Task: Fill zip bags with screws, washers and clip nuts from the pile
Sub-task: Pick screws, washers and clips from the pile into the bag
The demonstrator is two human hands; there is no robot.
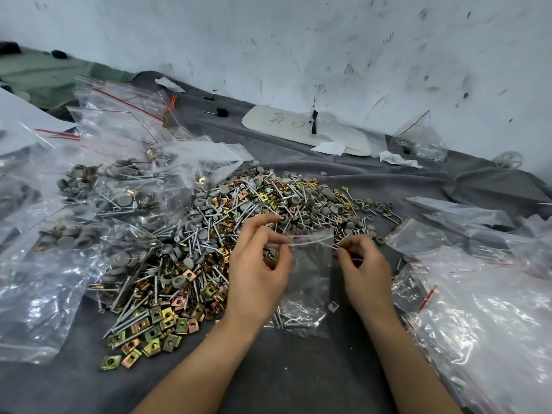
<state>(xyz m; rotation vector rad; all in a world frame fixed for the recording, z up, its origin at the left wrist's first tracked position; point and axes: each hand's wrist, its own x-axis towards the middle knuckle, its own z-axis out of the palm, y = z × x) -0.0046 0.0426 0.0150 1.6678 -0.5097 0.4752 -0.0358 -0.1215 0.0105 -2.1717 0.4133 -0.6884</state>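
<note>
The thumb and curled fingers (276, 239) of the left hand (257, 273) pinch the left top corner of a small clear zip bag (307, 273). The index finger stretches forward above that corner, over the near edge of the pile (239, 210). The right hand (367, 270) pinches the bag's right top corner between thumb and bent fingertips, with its other fingers curled in loosely. The bag hangs upright between the two hands, just in front of the pile, and its lower end rests on the bench (283, 377). A handful of screws lies in the bottom of it. Whether its zip strip is pressed closed cannot be told.

The pile spreads behind and to the left of the hands on the grey cloth that covers the bench. It is a mix of long silver screws (134, 309), grey round washers (119, 259) and brass-coloured square clip nuts (167, 321). The clip nuts lie thickest at the pile's near-left edge.

Left of the pile lie filled bags (119, 198) holding the same parts, overlapping one another. Right of the pile lie flat empty bags (442, 234) with red strips. Nearer the person than these is a large crumpled sheet of clear plastic (493, 324). Behind the pile a white board (298, 127) lies flat at the foot of a scuffed white wall (298, 55), with crumpled paper (328, 147) on it.
</note>
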